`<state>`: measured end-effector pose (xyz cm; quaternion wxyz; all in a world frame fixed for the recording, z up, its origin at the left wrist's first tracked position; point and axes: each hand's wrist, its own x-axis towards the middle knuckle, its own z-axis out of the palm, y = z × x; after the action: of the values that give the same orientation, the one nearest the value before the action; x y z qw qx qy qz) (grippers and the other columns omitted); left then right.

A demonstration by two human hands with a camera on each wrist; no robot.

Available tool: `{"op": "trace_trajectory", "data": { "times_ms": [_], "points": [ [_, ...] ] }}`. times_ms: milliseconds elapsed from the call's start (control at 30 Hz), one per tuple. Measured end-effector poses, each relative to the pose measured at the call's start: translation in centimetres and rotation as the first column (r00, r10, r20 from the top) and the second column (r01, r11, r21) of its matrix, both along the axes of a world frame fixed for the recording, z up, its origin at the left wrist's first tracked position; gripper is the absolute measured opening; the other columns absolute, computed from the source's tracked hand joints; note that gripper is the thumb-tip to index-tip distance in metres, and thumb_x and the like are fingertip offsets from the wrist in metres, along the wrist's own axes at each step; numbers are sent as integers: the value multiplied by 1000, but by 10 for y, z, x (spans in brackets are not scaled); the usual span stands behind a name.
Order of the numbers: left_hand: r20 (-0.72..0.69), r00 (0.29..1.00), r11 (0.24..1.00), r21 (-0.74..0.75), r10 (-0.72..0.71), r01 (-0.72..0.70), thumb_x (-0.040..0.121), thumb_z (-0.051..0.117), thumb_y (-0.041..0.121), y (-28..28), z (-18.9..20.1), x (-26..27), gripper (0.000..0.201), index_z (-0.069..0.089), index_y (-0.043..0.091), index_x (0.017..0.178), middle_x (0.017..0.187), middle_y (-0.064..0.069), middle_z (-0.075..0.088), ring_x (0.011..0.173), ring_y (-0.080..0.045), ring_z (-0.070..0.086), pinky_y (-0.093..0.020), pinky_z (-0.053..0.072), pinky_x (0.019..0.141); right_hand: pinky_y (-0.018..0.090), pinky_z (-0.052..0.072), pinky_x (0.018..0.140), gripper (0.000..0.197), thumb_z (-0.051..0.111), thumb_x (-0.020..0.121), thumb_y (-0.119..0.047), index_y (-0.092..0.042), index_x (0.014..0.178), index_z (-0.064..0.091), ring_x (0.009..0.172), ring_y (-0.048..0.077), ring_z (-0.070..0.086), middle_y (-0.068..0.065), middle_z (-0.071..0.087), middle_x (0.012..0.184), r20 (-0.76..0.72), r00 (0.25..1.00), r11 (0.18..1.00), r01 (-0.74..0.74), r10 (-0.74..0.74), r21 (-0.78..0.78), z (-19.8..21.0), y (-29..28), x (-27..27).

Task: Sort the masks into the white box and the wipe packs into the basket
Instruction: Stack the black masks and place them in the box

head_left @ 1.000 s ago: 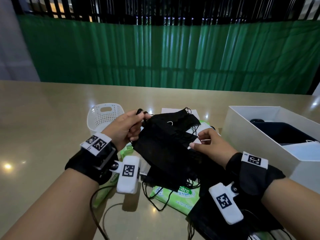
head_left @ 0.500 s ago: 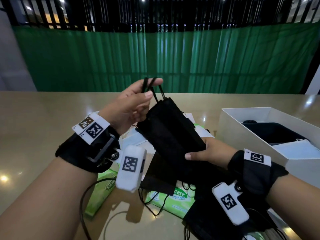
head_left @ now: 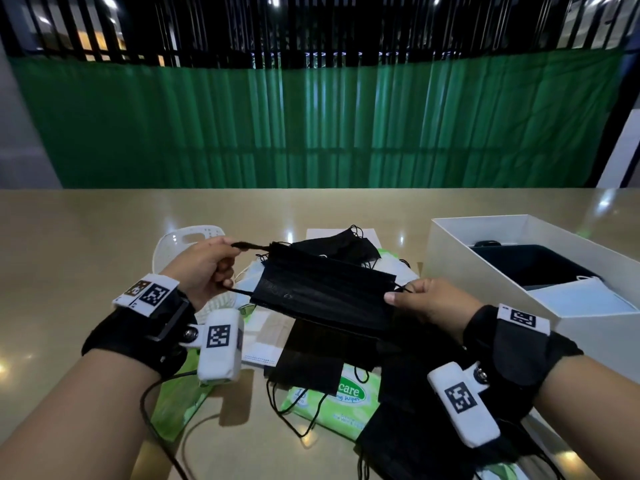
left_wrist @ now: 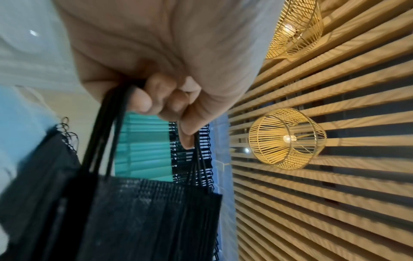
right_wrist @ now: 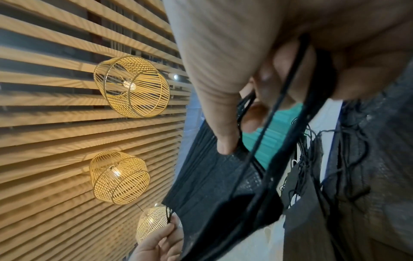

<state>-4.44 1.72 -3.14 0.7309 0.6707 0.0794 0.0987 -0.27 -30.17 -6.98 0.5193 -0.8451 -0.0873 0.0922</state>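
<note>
A stack of black masks (head_left: 322, 296) hangs stretched level between my two hands above the table. My left hand (head_left: 221, 268) pinches the ear loops (left_wrist: 107, 141) at its left end. My right hand (head_left: 412, 299) pinches the loops (right_wrist: 288, 98) at its right end. More black masks (head_left: 346, 242) and a green wipe pack (head_left: 332, 403) lie under them on the table. The white basket (head_left: 166, 247) stands behind my left hand. The white box (head_left: 450, 251) at the right holds dark masks and a white mask (head_left: 581, 296).
A second green wipe pack (head_left: 176, 400) lies under my left wrist. White masks and a paper sheet (head_left: 259, 344) lie in the pile. More black masks (head_left: 408, 441) spread near the table's front edge. A green curtain (head_left: 311, 123) hangs behind the table.
The masks hung tilted from my raised left hand; now both hands hold them by the loops, stretched flat and level. My right hand shifted from the mask body to the right loops.
</note>
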Motion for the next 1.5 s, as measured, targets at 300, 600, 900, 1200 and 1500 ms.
{"op": "trace_trajectory", "data": {
  "times_ms": [300,600,900,1200,1500],
  "points": [
    [-91,987,991,-17,-132,132,94,43,10,-4,-15,-9,36,35,10,59,36,3,25,28,-9,26,-19,42,38,25,50,51,17,49,93,-4,-8,77,49,56,15,57,6,60,56,-140,990,716,91,9,692,8,3,5],
    [-14,966,947,-203,-257,249,99,34,25,-14,-22,-12,35,66,15,107,32,5,21,26,-8,23,-22,42,43,19,32,37,32,52,95,-27,-17,66,40,30,6,20,-7,25,39,-172,985,902,85,-12,424,8,4,-2],
    [-35,972,972,22,-232,233,99,35,24,-18,-36,-11,34,51,25,129,40,1,34,31,-10,28,-22,41,46,19,27,38,24,64,87,-14,-27,106,56,29,7,31,-6,44,40,-82,990,992,-106,111,65,-6,4,-2],
    [-101,966,915,310,-239,259,99,40,14,-27,-27,-17,37,51,33,129,44,5,30,38,-6,27,-18,24,43,32,45,97,55,72,80,-25,-47,121,43,107,17,57,0,51,123,42,986,969,-151,162,-194,-4,8,0],
    [105,932,843,470,-347,261,95,49,11,-56,22,-39,38,58,44,113,94,27,66,89,11,63,-3,46,71,9,7,102,79,56,93,-28,-39,149,1,144,2,1,-15,-8,158,138,916,847,-279,376,-453,11,27,-13]
  ]
}}
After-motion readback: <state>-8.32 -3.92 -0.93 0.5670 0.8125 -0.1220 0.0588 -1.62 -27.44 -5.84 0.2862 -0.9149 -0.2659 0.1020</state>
